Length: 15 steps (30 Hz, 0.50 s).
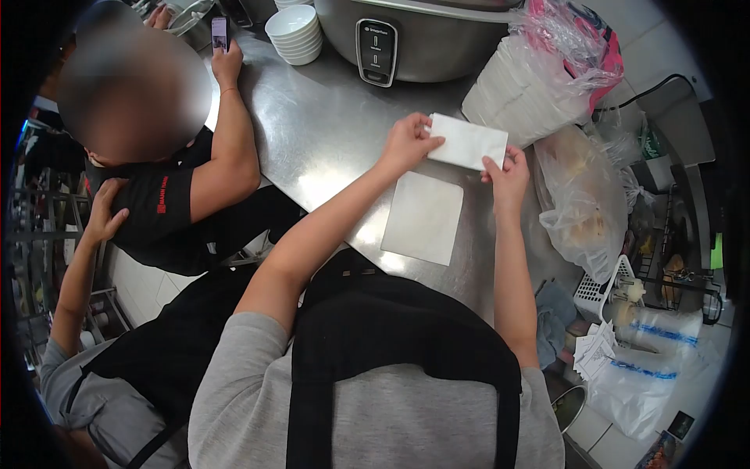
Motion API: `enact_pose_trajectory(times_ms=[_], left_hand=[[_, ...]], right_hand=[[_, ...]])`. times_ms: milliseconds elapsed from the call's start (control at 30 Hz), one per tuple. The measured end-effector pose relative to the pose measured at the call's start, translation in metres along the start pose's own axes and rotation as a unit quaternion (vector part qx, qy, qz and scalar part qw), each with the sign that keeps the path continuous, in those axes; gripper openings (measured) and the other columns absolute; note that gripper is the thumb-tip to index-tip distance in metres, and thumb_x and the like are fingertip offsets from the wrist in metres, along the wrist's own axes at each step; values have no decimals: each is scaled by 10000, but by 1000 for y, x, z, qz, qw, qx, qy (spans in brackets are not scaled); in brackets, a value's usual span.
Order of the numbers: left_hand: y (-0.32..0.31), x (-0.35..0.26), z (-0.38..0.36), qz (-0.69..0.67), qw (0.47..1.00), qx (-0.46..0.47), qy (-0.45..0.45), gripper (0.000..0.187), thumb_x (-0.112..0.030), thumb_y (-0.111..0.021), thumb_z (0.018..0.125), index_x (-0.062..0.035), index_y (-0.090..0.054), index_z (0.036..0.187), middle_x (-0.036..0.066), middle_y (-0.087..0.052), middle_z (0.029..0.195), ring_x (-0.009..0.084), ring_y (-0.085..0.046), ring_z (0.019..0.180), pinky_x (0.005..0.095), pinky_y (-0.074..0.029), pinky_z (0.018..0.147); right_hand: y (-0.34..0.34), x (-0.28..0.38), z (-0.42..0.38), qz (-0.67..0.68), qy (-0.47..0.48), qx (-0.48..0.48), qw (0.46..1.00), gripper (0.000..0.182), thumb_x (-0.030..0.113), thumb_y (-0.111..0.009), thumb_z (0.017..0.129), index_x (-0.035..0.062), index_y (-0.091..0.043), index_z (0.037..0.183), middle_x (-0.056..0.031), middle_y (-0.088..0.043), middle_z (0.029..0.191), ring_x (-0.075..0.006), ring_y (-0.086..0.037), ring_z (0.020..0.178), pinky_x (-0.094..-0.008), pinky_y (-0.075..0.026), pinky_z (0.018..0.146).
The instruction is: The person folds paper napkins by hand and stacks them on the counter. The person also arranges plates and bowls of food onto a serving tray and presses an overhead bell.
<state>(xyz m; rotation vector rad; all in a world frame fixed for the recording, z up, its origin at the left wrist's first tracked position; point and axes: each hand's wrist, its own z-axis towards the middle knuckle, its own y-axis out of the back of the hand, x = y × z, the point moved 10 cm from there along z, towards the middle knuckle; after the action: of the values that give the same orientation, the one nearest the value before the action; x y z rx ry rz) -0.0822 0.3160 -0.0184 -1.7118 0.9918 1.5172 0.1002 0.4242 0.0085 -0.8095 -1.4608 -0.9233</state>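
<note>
A folded white paper napkin (469, 142) is stretched between my two hands above the steel counter. My left hand (410, 144) pinches its left end, and my right hand (506, 173) has thumb and fingers closed on its lower right corner. Below it, a flat whitish square sheet (423, 217) lies on the counter (344, 148), touched by neither hand. Just beyond my right hand stands a big stack of white napkins (519, 90) in an opened plastic pack.
A large steel cooker (430, 39) and stacked white bowls (294, 33) stand at the back. Plastic bags (582, 195) and a white basket (603, 288) are on the right. At left, a person holds a phone (220, 35); another person's hand (105, 211) touches that person's sleeve.
</note>
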Motion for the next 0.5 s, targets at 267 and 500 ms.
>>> enact_pose_trajectory(times_ms=[267, 500], left_hand=[[10, 0, 34, 73, 992, -88, -57, 359, -70, -720, 749, 20, -542, 1047, 38, -622, 664, 78, -552, 560, 235, -455, 524], [6, 8, 30, 158, 978, -99, -94, 405, -47, -712, 718, -1, -538, 1080, 38, -614, 702, 101, -573, 610, 246, -480, 597]], right_hand=[[5, -26, 37, -69, 25, -29, 997, 374, -55, -627, 758, -51, -504, 1111, -94, -632, 800, -123, -592, 621, -240, -479, 560], [7, -20, 24, -307, 101, -86, 942, 301, 13, -609, 745, -10, -589, 1045, -78, -627, 756, -158, -593, 642, -306, -482, 659]])
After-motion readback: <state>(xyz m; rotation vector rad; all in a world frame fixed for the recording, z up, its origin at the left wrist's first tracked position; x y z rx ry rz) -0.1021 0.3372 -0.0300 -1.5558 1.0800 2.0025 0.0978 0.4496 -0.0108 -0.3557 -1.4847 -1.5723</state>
